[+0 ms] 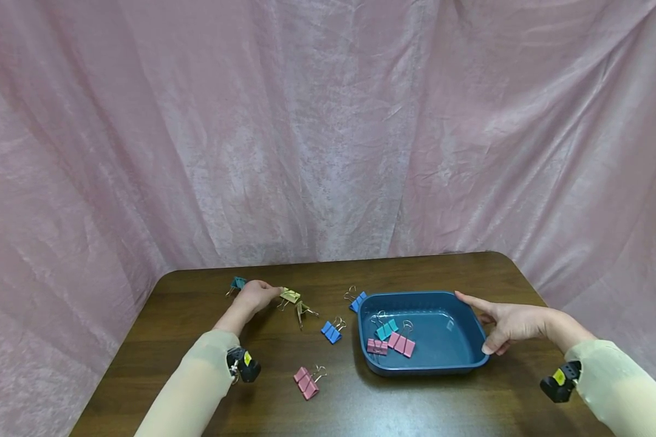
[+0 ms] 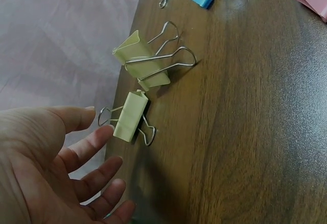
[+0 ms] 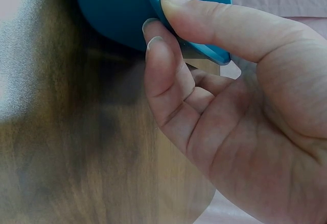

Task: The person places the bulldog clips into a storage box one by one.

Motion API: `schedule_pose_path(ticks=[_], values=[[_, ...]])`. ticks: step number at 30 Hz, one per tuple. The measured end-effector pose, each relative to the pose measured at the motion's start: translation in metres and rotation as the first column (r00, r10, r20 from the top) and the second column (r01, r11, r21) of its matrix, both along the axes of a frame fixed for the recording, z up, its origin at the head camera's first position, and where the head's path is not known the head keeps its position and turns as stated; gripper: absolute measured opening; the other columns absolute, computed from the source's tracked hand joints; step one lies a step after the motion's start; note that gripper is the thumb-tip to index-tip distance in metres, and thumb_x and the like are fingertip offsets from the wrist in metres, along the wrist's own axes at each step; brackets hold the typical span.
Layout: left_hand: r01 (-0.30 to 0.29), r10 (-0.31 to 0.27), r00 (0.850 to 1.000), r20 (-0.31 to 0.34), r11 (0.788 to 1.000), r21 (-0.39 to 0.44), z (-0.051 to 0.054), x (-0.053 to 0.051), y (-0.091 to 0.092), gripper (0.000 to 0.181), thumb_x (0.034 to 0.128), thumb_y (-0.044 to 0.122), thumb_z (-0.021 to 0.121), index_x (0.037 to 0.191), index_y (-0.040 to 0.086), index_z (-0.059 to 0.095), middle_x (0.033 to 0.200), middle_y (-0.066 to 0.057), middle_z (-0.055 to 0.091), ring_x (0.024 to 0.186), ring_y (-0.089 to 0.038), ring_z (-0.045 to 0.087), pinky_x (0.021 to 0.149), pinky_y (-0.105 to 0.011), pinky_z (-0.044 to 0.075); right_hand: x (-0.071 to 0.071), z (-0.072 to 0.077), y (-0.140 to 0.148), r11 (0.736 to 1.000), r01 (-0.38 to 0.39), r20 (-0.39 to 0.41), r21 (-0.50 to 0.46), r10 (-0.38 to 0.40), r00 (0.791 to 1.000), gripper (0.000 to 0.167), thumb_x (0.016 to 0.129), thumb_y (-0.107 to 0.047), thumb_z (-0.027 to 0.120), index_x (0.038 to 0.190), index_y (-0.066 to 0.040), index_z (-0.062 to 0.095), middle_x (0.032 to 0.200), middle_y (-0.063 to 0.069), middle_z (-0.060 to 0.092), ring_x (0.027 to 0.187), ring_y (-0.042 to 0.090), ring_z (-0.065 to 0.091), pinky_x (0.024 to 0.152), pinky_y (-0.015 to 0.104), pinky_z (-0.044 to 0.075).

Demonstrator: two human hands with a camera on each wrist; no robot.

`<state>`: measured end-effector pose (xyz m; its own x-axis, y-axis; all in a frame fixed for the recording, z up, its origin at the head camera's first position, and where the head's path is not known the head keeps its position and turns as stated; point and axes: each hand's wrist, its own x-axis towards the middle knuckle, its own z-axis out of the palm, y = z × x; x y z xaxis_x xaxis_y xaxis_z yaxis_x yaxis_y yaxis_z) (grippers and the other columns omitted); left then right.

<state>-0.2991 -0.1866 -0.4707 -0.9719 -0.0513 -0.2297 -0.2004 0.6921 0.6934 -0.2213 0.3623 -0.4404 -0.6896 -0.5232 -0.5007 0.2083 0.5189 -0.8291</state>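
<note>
At the table's far left, my left hand [image 1: 256,295] reaches a yellow binder clip [image 2: 131,116]. Its thumb and index finger are parted beside one wire handle, and the index fingertip appears to touch the clip. A second yellow binder clip [image 2: 143,63] lies close by, handles pointing away from the hand. On the right, my right hand [image 1: 516,321] grips the end of a blue tray [image 1: 432,367], with the thumb [image 3: 204,22] on the rim and fingers curled against the outside. Inside the tray lie a teal clip [image 1: 387,329] and two pink clips [image 1: 401,345].
A dark teal clip [image 1: 238,283] sits beyond the left wrist. Two blue clips [image 1: 331,332] lie left of the tray, one touching or near its far corner. A pink clip [image 1: 306,383] lies nearer the front. Behind the wooden table [image 1: 273,419] hangs a pink curtain [image 1: 328,133].
</note>
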Motion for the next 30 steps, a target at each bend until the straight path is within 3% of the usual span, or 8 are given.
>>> schedule_pose_path(ticks=[10,24,30], values=[[0.004,-0.003,1.000,0.025,1.000,-0.014,-0.0005,-0.0010,0.0013,0.036,0.0993,0.035,0.064,0.103,0.000,0.071,0.112,-0.015,0.064,0.098,-0.029,0.059,0.083,-0.043,0.049,0.0003,-0.0013,0.0002,1.000,0.006,0.004,-0.012,-0.006,1.000,0.125,0.078,0.005,0.082,0.165,-0.022,-0.004,0.153,0.043,0.023,0.118,0.040,0.052,0.074,0.046,0.057],[-0.008,0.007,0.999,0.052,1.000,0.007,-0.0046,-0.0031,0.0017,0.039,0.0997,0.034,0.063,0.108,-0.003,0.070,0.124,-0.020,0.062,0.112,-0.035,0.058,0.093,-0.049,0.048,0.0020,-0.0020,-0.0005,1.000,0.021,0.003,-0.003,-0.021,1.000,0.125,0.078,0.007,0.081,0.165,-0.021,-0.004,0.153,0.045,0.020,0.122,0.043,0.050,0.075,0.049,0.057],[-0.018,0.016,0.997,0.074,1.000,0.020,-0.0063,-0.0060,0.0013,0.040,0.0990,0.034,0.063,0.106,-0.004,0.070,0.125,-0.020,0.061,0.111,-0.035,0.058,0.095,-0.050,0.048,0.0021,-0.0019,0.0000,1.000,0.019,0.000,-0.003,-0.019,1.000,0.125,0.078,0.007,0.082,0.165,-0.021,-0.004,0.154,0.045,0.019,0.125,0.044,0.048,0.076,0.051,0.056]])
